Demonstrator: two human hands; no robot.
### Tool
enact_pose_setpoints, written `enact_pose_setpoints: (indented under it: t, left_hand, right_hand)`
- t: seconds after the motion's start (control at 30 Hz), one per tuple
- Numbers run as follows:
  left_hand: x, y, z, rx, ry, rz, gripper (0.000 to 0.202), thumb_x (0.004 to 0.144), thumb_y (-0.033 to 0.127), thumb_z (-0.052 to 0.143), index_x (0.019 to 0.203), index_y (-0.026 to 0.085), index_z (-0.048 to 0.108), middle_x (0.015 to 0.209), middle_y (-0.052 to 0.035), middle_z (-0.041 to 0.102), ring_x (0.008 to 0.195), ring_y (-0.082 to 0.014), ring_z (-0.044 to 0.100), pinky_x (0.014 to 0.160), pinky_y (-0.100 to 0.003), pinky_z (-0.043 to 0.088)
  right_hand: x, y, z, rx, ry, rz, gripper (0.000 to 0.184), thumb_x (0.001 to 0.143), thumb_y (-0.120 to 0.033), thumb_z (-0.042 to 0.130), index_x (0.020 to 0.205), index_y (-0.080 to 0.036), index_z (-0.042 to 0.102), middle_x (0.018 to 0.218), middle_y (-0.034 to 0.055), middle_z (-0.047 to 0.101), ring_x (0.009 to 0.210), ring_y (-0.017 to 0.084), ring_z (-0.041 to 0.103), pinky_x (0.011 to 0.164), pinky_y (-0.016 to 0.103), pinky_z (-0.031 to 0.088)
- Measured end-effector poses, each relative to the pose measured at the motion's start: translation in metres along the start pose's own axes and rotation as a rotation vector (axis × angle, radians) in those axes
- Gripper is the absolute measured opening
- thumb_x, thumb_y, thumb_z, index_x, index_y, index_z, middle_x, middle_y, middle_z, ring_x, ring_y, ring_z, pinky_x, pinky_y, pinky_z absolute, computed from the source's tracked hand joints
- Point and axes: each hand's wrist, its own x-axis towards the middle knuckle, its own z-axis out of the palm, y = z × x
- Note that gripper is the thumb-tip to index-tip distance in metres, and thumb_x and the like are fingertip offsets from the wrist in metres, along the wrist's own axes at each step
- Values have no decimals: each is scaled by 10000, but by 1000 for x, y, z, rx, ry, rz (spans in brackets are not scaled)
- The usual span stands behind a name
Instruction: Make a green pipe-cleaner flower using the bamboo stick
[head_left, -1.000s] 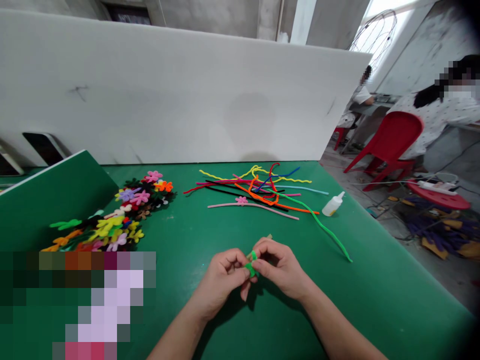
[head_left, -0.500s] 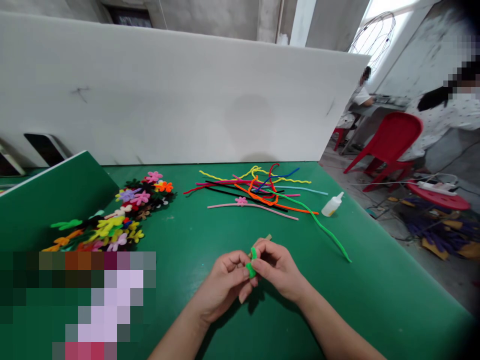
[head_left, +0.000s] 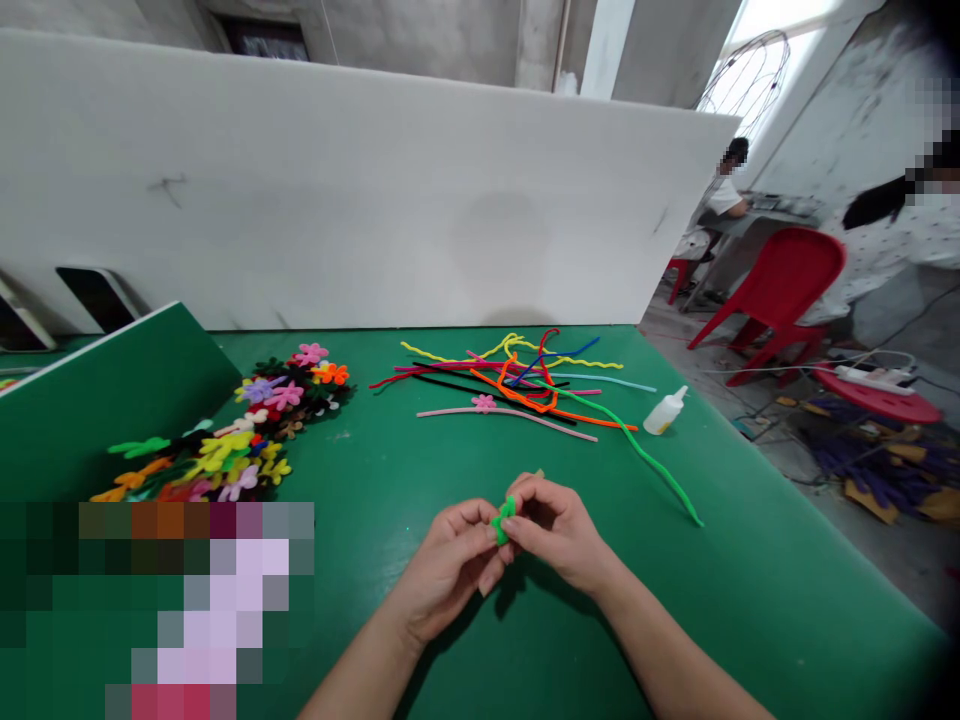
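"Two hands, one catch. What's in the grip?"

"Left hand [head_left: 451,550] and right hand [head_left: 559,525] both closed, pinching a small green pipe-cleaner piece [head_left: 500,527] between thumbs and fingers, above the desk [head_left: 352,510]. Two-sided pinch probably steadies something so soft."

"Beige tip [head_left: 539,473] past the right hand?"

"Too little shows to name it."

"Further out?"

"Loose pipe cleaners [head_left: 525,400], crossed in a heap, presumably laid ahead for easy reach. Pink flower [head_left: 484,402] at the pale pink stem [head_left: 525,414]. Squeeze bottle [head_left: 664,412] standing just right of the heap, perhaps upright against leaks. Left: piled fuzzy flowers [head_left: 225,455] beside a green board [head_left: 161,370], likely grouped apart from the loose lengths."
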Motion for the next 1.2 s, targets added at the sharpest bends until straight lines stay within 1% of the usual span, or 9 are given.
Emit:
enact_pose_setpoints:
  t: [0.1,0.2,0.37,0.5,0.63,0.7,0.83,0.93,1.2]
  left_hand:
    - [0,1,0,78,29,18,140,709,216,612,633,119,546,572,-8,606,359,-23,408,383,-155,251]
    - [1,2,0,187,67,34,149,706,233,617,638,124,541,580,3,587,385,-36,409,397,-170,268]
    - [2,1,0,402,129,100,148,737,241,585,648,128,548,576,20,540,434,-52,411,442,-187,303]
    - [3,1,2,479,160,160,158,749,234,565,627,135,556,504,45,477,439,-63,396,455,-193,312]
    - [3,0,3,478,248,251,63,708,182,597,664,138,606,601,14,545,564,-92,464,566,-209,375]
    - [4,0,4,451,298,278,21,672,162,618,671,142,623,631,7,565,589,-99,478,589,-215,388]
    - [4,0,6,418,395,281,31,620,161,634,646,145,629,551,30,551,490,-83,449,505,-204,371]
    - [4,1,8,419,425,286,31,599,149,634,629,144,630,541,33,564,470,-77,451,485,-198,369]
    - [-1,-2,17,372,487,311,48,598,135,634,646,133,637,536,30,580,452,-73,473,479,-193,388]
  right_hand:
    - [1,-2,-2,-214,31,-59,112,741,-252,587,678,-163,558,642,-14,481,541,92,435,515,227,384]
    - [2,-3,-3,-354,45,-96,117,755,-226,565,657,-163,563,624,-13,486,543,93,430,511,216,368]
    - [1,-1,-2,-506,67,-128,83,776,-185,520,699,-168,548,614,-16,493,552,103,445,537,217,373]
    - [0,1,0,-562,86,-162,110,795,-179,491,693,-172,530,616,-8,504,565,111,449,564,232,375]
    - [1,3,4,-553,138,-196,104,798,-182,489,701,-177,528,636,-3,494,583,117,442,548,230,370]
    - [1,4,6,-537,151,-202,101,807,-188,478,721,-179,531,666,4,504,600,119,452,557,231,379]
    - [0,5,11,-545,168,-242,102,814,-184,458,751,-186,538,718,22,536,654,134,486,620,256,409]
    - [-2,6,12,-571,173,-289,106,815,-166,448,775,-187,544,754,38,556,713,150,516,678,275,421]
    - [-6,7,15,-614,192,-323,110,829,-170,421,805,-187,527,774,55,544,726,165,516,656,280,426]
